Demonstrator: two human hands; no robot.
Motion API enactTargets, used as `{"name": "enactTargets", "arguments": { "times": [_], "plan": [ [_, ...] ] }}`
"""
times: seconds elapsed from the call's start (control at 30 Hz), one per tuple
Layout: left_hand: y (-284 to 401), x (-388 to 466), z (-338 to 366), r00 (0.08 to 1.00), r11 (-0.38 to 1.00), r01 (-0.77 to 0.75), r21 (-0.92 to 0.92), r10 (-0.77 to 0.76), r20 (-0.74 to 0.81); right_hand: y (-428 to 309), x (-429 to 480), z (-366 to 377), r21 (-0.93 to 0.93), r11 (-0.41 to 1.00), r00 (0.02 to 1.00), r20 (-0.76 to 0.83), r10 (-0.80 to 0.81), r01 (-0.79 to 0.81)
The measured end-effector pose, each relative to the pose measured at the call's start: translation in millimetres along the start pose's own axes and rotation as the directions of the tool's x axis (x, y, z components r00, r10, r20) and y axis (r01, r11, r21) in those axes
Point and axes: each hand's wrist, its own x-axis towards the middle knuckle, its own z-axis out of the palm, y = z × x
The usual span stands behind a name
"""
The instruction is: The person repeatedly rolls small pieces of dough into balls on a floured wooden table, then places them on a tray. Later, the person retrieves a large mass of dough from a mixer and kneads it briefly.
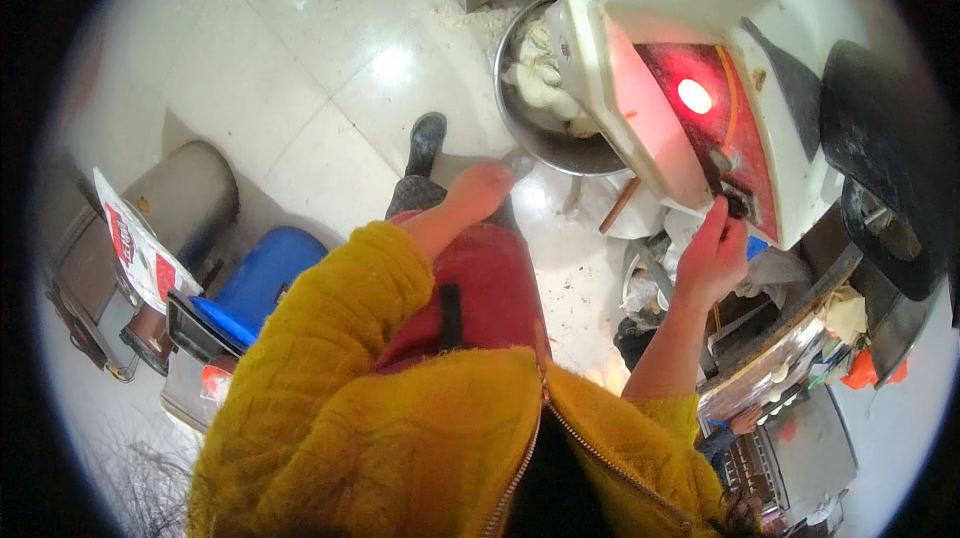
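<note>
With thumb and fingers, my right hand (712,257) pinches a dark knob (733,204) at the lower end of a red control panel (739,125). The panel is set into a large white machine housing (649,155), and a round red light (694,96) glows on it. Partly beneath the housing is a wide metal bowl (517,114) of pale dough (541,77). My left hand (484,189) hangs in front of my red apron (480,275), left of the bowl. Its fingers are blurred and partly hidden, and nothing shows in it.
Left stand a blue plastic bucket (274,275) and a grey cylindrical container (187,189). A wooden stick (619,206) juts out below the machine. To the right, another person's hand (745,420) is by small pale pieces (776,392) on a worktable (739,392). My dark boot (427,140) rests on floor tiles.
</note>
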Motion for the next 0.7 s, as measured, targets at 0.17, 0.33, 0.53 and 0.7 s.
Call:
{"name": "enactTargets", "arguments": {
  "times": [0.17,0.33,0.53,0.7],
  "plan": [
    [35.6,87.2,4.7,0.976,0.916,0.184,-0.355,-0.214,-0.046,9.6,-43.9,77.1,0.462,0.818,0.791,0.612,-0.015,-0.342],
    [-7.0,194.1,33.7,0.925,0.635,0.274,-0.723,-0.380,0.017,65.9,-8.8,290.5,0.286,-0.095,0.269,0.949,0.166,-0.953],
    [-110.8,359.0,120.5,0.935,0.987,0.132,0.095,-0.092,-0.343,71.6,21.5,446.2,0.469,-0.384,0.441,0.882,0.163,-0.796],
    [-83.8,323.1,99.1,0.835,0.907,0.061,-0.416,-0.275,-0.476,59.5,8.6,411.5,0.642,-0.280,0.603,0.767,0.221,-0.714]
  ]
}}
